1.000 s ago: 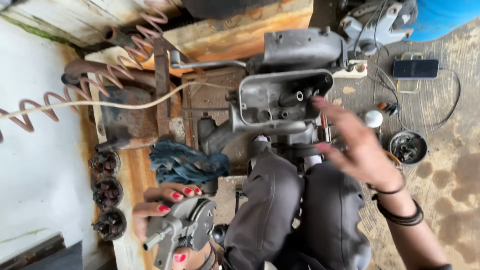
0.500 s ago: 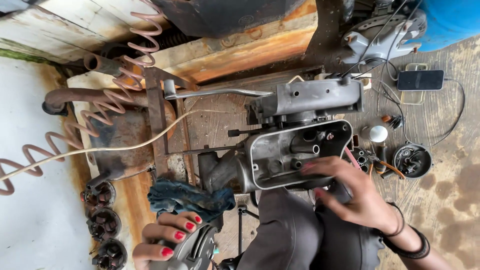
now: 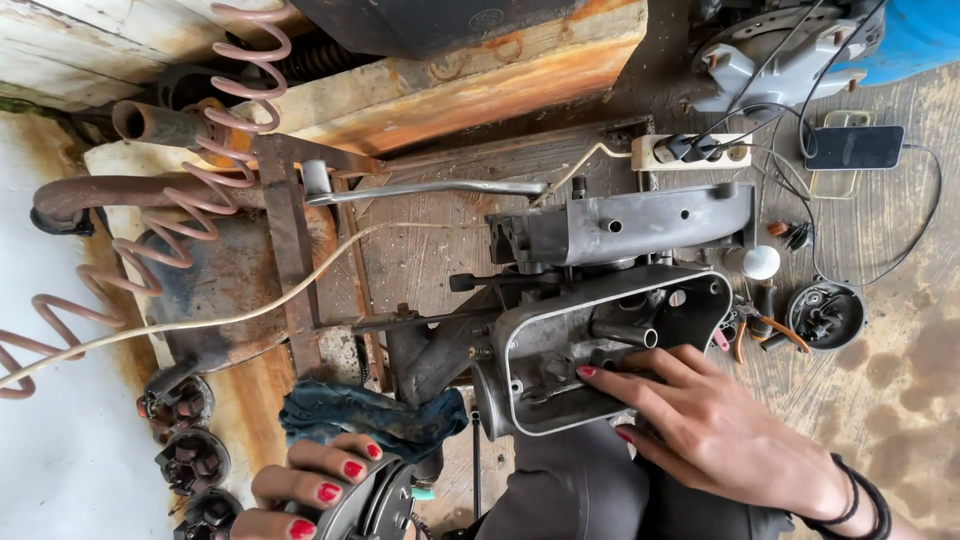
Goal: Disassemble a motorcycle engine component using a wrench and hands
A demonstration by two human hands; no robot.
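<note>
R hand (image 3: 735,435) lies flat, fingers spread, on the near-right edge of the open grey metal casing (image 3: 600,345) at centre; not gripping, just resting on its rim. L hand (image 3: 310,490), low at the near edge, curls fingers over a round dark metal part (image 3: 375,505), holding it. Blue rag (image 3: 365,420) sits just beside that hand, touching the casing's left end. Long grey housing (image 3: 625,228) lies just beyond the casing. Coiled pink hose (image 3: 150,250) at left. Phone (image 3: 855,147) on cable far right, power strip (image 3: 690,150) near it.
</note>
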